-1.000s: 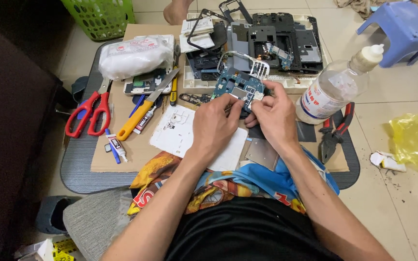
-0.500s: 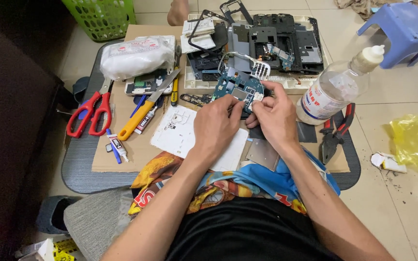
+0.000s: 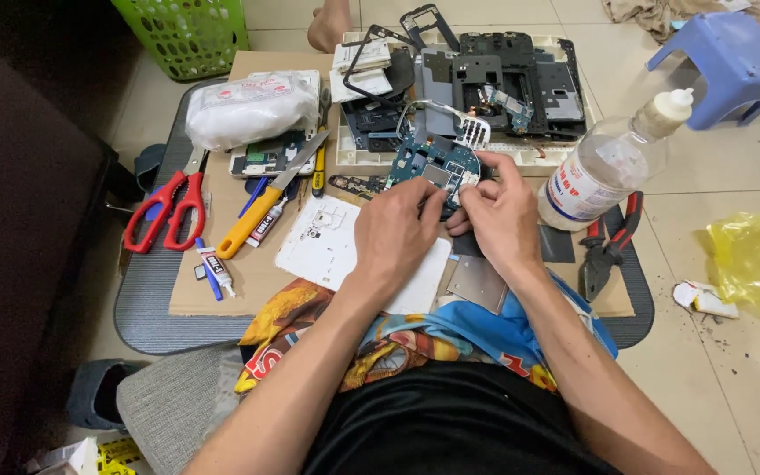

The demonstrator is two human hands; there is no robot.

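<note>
Circuit board (image 3: 437,167): blue-green, irregular outline, metal shields, beside the clear bottle (image 3: 604,163). Left hand (image 3: 393,233) and right hand (image 3: 499,215), knuckles up, pinch its near edge.

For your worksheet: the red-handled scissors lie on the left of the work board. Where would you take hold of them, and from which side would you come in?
Grip the red-handled scissors by the two red loops, which lie at the near end, toward the person. Come from above and from the near-left side, since that side is bare mat. The blades point away toward the white bag, and the yellow-handled knife lies to their right, so that side looks more crowded.
</note>
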